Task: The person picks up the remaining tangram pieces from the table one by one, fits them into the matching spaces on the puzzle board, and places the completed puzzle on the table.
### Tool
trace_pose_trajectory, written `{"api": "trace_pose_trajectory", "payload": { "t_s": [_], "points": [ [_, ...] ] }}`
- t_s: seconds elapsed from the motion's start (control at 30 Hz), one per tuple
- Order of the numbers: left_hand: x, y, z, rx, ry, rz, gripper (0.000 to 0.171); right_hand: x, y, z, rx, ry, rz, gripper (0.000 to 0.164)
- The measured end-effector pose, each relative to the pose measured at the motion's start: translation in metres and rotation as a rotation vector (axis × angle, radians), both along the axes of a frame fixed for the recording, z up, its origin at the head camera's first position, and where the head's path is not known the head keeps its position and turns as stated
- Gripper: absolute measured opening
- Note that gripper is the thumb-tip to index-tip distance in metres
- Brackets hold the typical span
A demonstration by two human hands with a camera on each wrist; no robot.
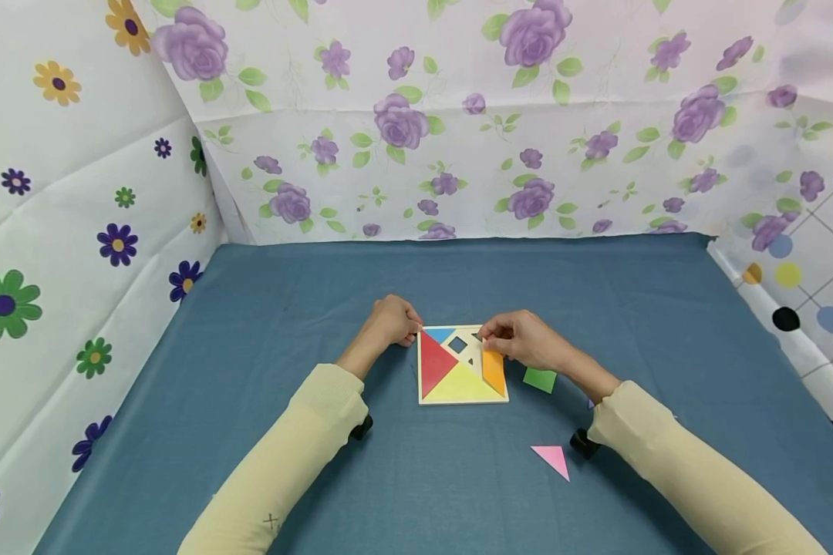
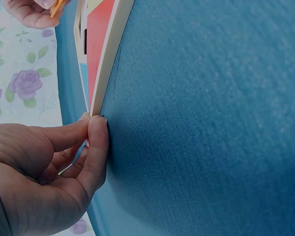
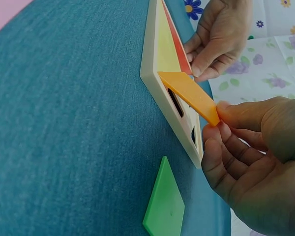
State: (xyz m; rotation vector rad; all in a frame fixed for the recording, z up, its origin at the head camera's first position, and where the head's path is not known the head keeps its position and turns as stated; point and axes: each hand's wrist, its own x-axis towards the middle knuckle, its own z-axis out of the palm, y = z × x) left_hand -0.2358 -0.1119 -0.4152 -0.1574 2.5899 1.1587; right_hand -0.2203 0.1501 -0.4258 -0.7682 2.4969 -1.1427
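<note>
A square wooden tangram tray (image 1: 463, 401) lies on the cloth. My left hand (image 1: 392, 321) pinches its far left corner between thumb and fingers. Red (image 1: 433, 366), yellow (image 1: 463, 385) and blue (image 1: 438, 334) triangles lie inside the tray. With thumb and fingertips, my right hand (image 3: 258, 155) pinches one end of an orange parallelogram piece (image 3: 189, 95). The right wrist view shows this piece tilted, its held end raised above the tray and its other end at the near right corner. Bare wood with dark cut-outs shows under it.
Just right of the tray lies a green square piece (image 1: 540, 380). A pink triangle (image 1: 554, 460) is nearer the front, and a purple piece (image 1: 591, 404) is mostly hidden by the right forearm. Flowered cloth walls (image 1: 458, 154) stand behind and beside the blue tabletop (image 1: 305, 285).
</note>
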Motion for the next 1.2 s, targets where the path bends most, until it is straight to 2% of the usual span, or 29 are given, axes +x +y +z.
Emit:
{"api": "trace_pose_trajectory", "payload": {
  "t_s": [1.2],
  "points": [
    [0.0006,0.0006,0.0006,-0.013,-0.001,0.0,0.009,-0.0029,-0.0024,-0.003,0.05,0.077,0.031,0.014]
  ]
}}
